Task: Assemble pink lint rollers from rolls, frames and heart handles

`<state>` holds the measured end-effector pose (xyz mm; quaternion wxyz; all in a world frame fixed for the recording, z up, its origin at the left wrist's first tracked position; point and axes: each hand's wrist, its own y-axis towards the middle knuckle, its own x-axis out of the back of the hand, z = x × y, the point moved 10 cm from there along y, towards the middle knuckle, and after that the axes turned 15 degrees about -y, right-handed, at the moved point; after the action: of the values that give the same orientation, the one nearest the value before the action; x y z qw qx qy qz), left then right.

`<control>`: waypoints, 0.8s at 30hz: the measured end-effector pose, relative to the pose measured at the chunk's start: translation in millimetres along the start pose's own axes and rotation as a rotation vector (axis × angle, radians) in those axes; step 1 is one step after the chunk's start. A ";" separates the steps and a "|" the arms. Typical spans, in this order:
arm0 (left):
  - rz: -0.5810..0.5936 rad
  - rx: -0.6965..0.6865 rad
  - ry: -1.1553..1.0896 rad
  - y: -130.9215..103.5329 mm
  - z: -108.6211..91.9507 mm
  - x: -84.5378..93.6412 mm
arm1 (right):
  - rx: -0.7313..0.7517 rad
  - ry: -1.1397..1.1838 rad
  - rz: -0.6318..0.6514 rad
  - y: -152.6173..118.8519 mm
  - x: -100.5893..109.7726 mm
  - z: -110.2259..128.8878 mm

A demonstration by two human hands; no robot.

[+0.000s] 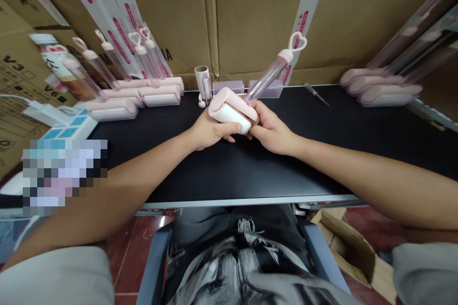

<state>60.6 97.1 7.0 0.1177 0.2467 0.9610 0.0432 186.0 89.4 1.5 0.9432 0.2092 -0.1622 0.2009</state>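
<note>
Between my two hands, above the black tabletop, is a pink lint roller [233, 116] with a white sticky roll, a clear tube handle and a heart-shaped loop at its end. The handle slants up to the right. My left hand [211, 129] grips the head from the left, its thumb lying along the white roll. Around the head's right end, near the base of the handle, the fingers of my right hand [271, 129] are closed. Parts of the fingers are hidden behind the roller. Just beyond stand a small white tube [201, 76] and two translucent pink covers [229, 88].
Several similar lint rollers [161, 96] stand at the left, and more rollers [388, 95] at the right. A small screwdriver [315, 93] lies behind my right hand. Left are a power strip [67, 126] and a bottle [59, 64]. Cardboard [250, 24] walls the back edge.
</note>
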 end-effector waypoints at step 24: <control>0.189 -0.051 -0.014 6.1 3.4 -15.4 | -0.226 0.267 -0.051 -3.0 -10.2 -9.0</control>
<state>77.4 95.0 7.7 0.1258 0.3336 0.9311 0.0767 180.6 87.8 -11.2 0.9786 0.0775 -0.0518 0.1833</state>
